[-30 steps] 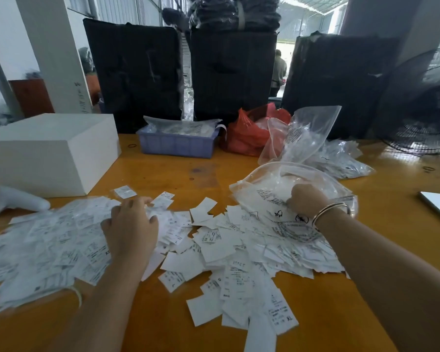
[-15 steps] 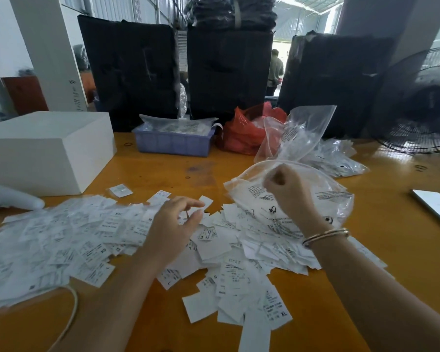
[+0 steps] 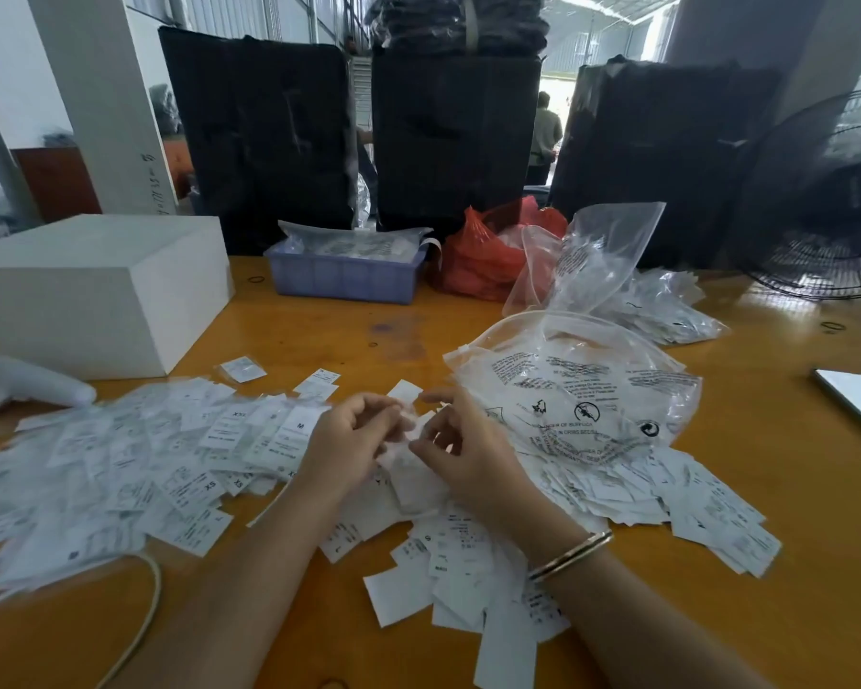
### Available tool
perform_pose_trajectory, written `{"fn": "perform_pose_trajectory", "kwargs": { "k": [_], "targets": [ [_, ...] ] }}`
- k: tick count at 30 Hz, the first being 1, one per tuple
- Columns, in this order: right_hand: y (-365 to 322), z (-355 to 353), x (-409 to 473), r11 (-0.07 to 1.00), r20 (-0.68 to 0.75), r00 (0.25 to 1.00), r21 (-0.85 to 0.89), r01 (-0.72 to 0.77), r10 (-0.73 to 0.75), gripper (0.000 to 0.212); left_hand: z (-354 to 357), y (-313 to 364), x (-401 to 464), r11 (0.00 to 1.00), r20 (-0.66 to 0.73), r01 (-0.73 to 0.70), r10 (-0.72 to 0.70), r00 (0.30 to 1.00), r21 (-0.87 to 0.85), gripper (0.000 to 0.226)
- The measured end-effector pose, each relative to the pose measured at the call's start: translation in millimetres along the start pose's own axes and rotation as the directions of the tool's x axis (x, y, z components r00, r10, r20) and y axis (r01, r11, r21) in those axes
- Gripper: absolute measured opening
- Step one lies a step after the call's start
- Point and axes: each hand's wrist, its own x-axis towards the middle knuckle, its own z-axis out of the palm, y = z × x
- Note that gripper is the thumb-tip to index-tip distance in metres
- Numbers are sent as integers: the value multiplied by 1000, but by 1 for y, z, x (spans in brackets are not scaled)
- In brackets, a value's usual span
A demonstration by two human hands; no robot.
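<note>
A small label point(image 3: 411, 424) sits just left of the bag point(image 3: 582, 390), over the heap point(image 3: 170, 464) of labels. The left hand point(image 3: 354, 440) and the right hand point(image 3: 463, 452) both pinch it with curled fingers. It seems a sorting step; next the size must be read, then the label laid further left of the bag.

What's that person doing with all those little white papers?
A person is going through small white clothing size tags spread over a yellow table. Both hands are together above the heap. The left hand and the right hand pinch one tag between their fingertips, though it is blurred. A clear plastic bag lies on the tags just right of the hands.
</note>
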Motion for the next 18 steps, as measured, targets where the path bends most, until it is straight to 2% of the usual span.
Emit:
{"fn": "perform_pose_trajectory", "kwargs": {
  "k": [2, 3, 5, 6, 9, 12, 14, 18],
  "targets": [
    [2, 0, 1, 997, -19, 999, -56, -49, 48, 28, -1, -1, 2, 998, -60, 32, -35, 998, -48, 9],
    [3, 0, 2, 977, 10, 998, -204, -58, 61, 25, -2, -1, 2, 997, -84, 40, -46, 995, -70, 8],
    [5, 1, 1, 804, 135, 990, -592, 59, 27, 30, -2, -1, 2, 994, -121, 44, -57, 991, -104, 8],
    [6, 2, 0, 715, 189, 982, -687, 130, 3, 33, -3, -1, 2, 993, -133, 38, -52, 990, -109, 7],
    [3, 4, 0, 631, 223, 974, -752, 192, -31, 34, -3, 0, 1, 994, -137, 5, -20, 990, -113, 8],
    [4, 6, -1, 556, 215, 973, -800, 226, -86, 26, -3, 2, -1, 994, -127, -15, 1, 992, -109, 8],
    [4, 7, -1, 557, 198, 976, -802, 217, -94, 26, -2, 4, -2, 996, -135, -20, 8, 991, -85, 6],
    [6, 7, -1, 592, 200, 980, -787, 176, -25, 39, -1, 9, -7, 999, -160, -36, 35, 987, -2, 4]
  ]
}}
